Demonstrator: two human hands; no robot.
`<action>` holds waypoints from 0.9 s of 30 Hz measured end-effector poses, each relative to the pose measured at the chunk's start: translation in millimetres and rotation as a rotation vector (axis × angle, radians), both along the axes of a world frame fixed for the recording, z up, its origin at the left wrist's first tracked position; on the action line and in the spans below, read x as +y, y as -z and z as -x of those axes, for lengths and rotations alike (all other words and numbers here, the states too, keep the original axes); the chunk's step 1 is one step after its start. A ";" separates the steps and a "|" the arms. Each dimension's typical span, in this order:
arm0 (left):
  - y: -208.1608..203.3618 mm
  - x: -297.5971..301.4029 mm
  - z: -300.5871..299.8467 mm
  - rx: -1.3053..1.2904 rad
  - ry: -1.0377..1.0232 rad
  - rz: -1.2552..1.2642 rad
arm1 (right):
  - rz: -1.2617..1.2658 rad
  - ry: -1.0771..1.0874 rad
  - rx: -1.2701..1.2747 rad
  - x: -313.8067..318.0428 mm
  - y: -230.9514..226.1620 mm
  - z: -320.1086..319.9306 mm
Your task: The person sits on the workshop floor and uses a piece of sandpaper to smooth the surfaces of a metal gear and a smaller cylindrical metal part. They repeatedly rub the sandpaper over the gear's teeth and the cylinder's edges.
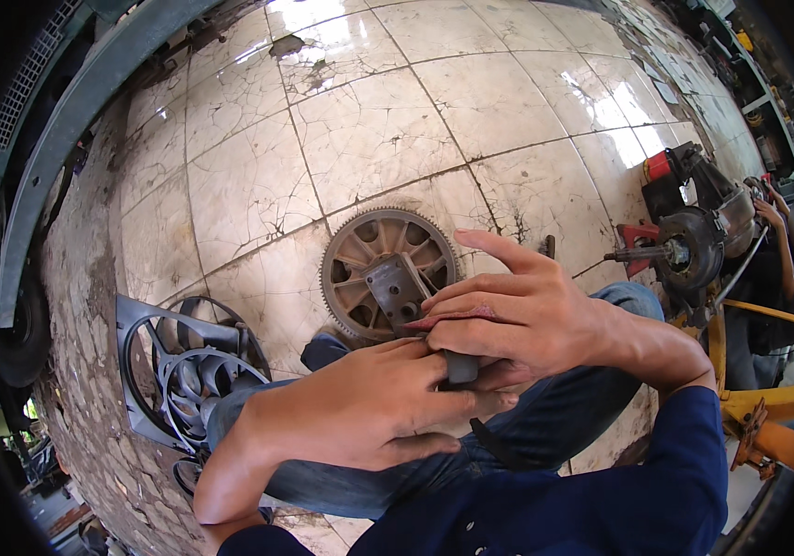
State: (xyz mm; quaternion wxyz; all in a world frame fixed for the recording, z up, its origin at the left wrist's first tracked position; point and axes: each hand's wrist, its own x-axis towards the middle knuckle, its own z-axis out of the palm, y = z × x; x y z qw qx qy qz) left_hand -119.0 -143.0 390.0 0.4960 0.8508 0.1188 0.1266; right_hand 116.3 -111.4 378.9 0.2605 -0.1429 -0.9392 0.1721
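Because the dark grey part (461, 368) is off the floor (239, 176), my left hand (369, 405) curls its fingers around it, presumably for steadiness; my right hand (531, 315) clamps a reddish sheet (471, 312) at its twelve o'clock. At eleven, a drilled block (391, 281) overlaps the toothed wheel (357, 250), laid flat, likely for stability; whether block and part join, I cannot tell.
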 end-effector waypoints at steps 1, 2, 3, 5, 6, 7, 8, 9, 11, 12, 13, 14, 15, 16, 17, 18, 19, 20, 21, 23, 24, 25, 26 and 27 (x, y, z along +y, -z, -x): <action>1.0 -1.1 -0.8 0.005 -0.005 -0.057 | -0.003 -0.012 0.010 0.8 -0.7 0.4; 1.2 -1.0 -1.6 0.010 -0.010 -0.113 | -0.007 -0.023 0.019 1.6 -1.6 0.6; -1.0 0.5 -1.5 -0.033 0.007 -0.024 | -0.013 -0.038 0.020 2.7 -2.7 0.3; -8.8 3.1 2.1 -0.109 0.036 0.154 | -0.027 -0.071 0.029 5.8 -4.9 1.4; -5.2 3.6 2.8 -0.117 0.024 0.231 | 0.008 -0.065 0.017 7.8 -4.4 2.4; 3.4 5.2 1.6 -0.129 0.018 0.308 | 0.044 -0.054 0.000 10.1 -1.7 2.5; 8.1 6.0 1.3 -0.140 0.012 0.385 | 0.079 -0.043 -0.016 12.8 0.9 2.5; 8.0 6.3 4.6 -0.101 -0.071 0.338 | 0.143 -0.056 -0.009 16.9 2.4 2.6; -0.1 14.7 9.5 -0.045 -0.228 0.209 | 0.237 -0.078 -0.007 34.4 -2.4 -4.4; 7.6 14.4 11.0 -0.080 -0.345 0.176 | 0.204 -0.021 0.018 42.4 -1.5 -13.1; 7.6 15.2 12.4 -0.049 -0.361 0.165 | 0.303 0.062 0.028 42.3 -9.0 -14.9; 6.5 17.0 12.7 -0.018 -0.378 0.154 | 0.402 0.146 0.042 38.1 -18.1 -13.3; 5.3 17.6 11.0 0.014 -0.396 0.143 | 0.500 0.231 0.059 32.7 -24.5 -10.1; 6.8 14.2 1.2 0.103 -0.425 -0.059 | 0.537 0.196 0.109 25.8 -21.0 -1.3; 5.5 16.2 -1.9 0.126 -0.404 -0.077 | 0.486 0.146 0.179 19.8 -13.5 6.8; 3.8 18.6 -4.6 0.149 -0.384 -0.095 | 0.464 0.124 0.123 14.3 -16.5 7.8; 2.4 21.3 -6.8 0.173 -0.367 -0.113 | 0.443 0.100 0.066 11.9 -21.0 8.0; -2.8 24.3 -6.9 0.211 -0.421 -0.124 | 0.329 0.098 0.103 15.4 -17.9 6.5; -1.4 27.6 -10.7 0.188 -0.402 -0.135 | 0.215 0.095 0.138 21.3 -9.2 3.7; 5.0 30.6 -13.7 0.160 -0.396 -0.154 | 0.237 0.076 0.112 26.7 -9.4 4.1; 8.0 24.3 -19.4 0.174 -0.407 -0.277 | 0.371 0.079 0.043 26.3 -12.9 2.8; 9.2 28.4 -19.6 0.166 -0.394 -0.194 | 0.505 0.095 -0.030 24.8 -15.3 -0.2; 9.5 34.2 -17.5 0.159 -0.379 -0.111 | 0.433 0.083 0.032 26.0 -12.9 -1.1; 9.2 38.9 -15.3 0.151 -0.363 -0.029 | 0.360 0.070 0.093 29.2 -6.8 -1.5</action>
